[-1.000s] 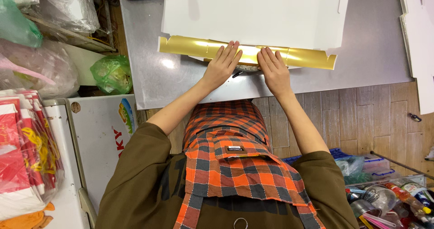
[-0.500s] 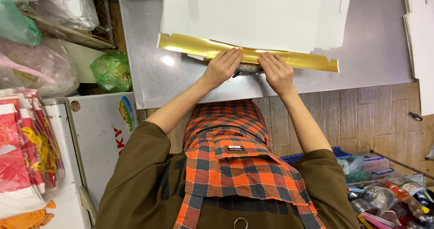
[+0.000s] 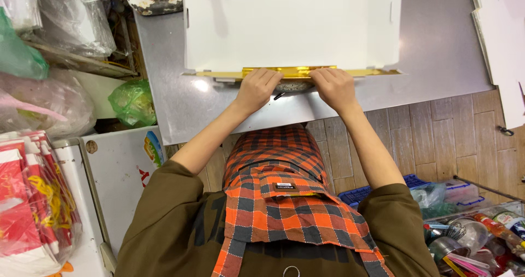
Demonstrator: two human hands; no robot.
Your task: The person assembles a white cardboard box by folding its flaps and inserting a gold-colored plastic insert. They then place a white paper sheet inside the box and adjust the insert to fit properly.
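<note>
Landmark: white card sheet (image 3: 290,25), large, flat on the grey desk (image 3: 437,63), its near edge facing the person.

1. Gold foil strip (image 3: 290,72). Long, narrow, shiny. Lies along the near edge of the white card sheet, touching it, running from the sheet's near-left corner to its near-right corner. Its middle stretch is partly folded or rolled up; exact shape under the hands cannot be told.

2. Left hand (image 3: 257,88). At the near edge of the sheet, left of its middle. Grip: fingers curled and pressed together, knuckles up, fingertips bearing on the gold foil strip. Whether the thumb pinches beneath cannot be told.

3. Right hand (image 3: 334,88). At the same edge, right of the middle, just beside the left hand but apart from it. Grip: fingers pressed together and curled down onto the strip.

4. Dark object (image 3: 290,88). Between the two hands, just off the sheet's near edge; kind unclear.

5. Green plastic bag (image 3: 133,102). Well left of the sheet, off the desk's edge.

6. Stack of white card (image 3: 500,42). Right of the sheet, at the desk's far side.

7. Orange plaid apron (image 3: 284,195). Worn by the person, nearer than the sheet.
</note>
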